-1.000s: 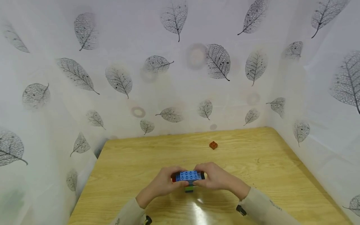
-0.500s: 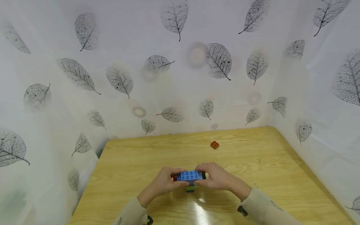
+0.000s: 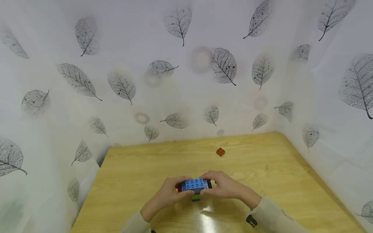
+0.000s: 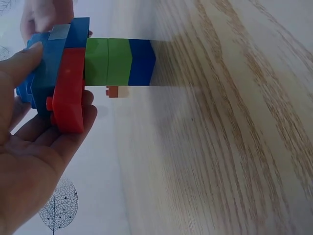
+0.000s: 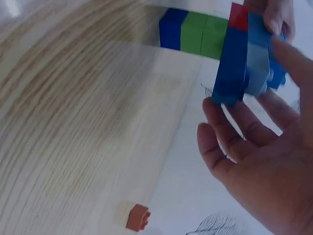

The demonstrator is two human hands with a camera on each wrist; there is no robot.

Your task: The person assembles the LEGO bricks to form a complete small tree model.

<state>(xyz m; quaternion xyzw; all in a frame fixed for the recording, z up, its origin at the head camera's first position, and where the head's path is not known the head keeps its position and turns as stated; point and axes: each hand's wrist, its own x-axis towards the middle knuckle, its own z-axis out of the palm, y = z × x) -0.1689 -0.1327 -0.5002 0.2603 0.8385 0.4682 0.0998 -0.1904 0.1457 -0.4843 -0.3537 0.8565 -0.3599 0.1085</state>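
Observation:
A stack of toy building bricks (image 3: pixel 196 184) stands upright on the table in front of the person. Its narrow stem has a dark blue brick at the bottom and green bricks (image 4: pixel 108 62) above it. Wider layers top the stem: a red brick (image 4: pixel 70 98) and a blue brick (image 5: pixel 231 66) side by side, then blue and pale blue ones, then a studded blue brick on top. The left hand (image 3: pixel 167 193) grips the upper layers from the left, its thumb on the near side. From the right, the right hand (image 3: pixel 223 186) holds the same layers between thumb and fingers.
A small orange-brown brick (image 3: pixel 220 152) lies alone near the back of the wooden table (image 3: pixel 140 165). White curtain sheets (image 3: pixel 186 87) printed with leaves hang behind the table and along both sides.
The head view shifts slightly. Both hands keep their hold on the brick stack, with hardly any movement of hands or bricks.

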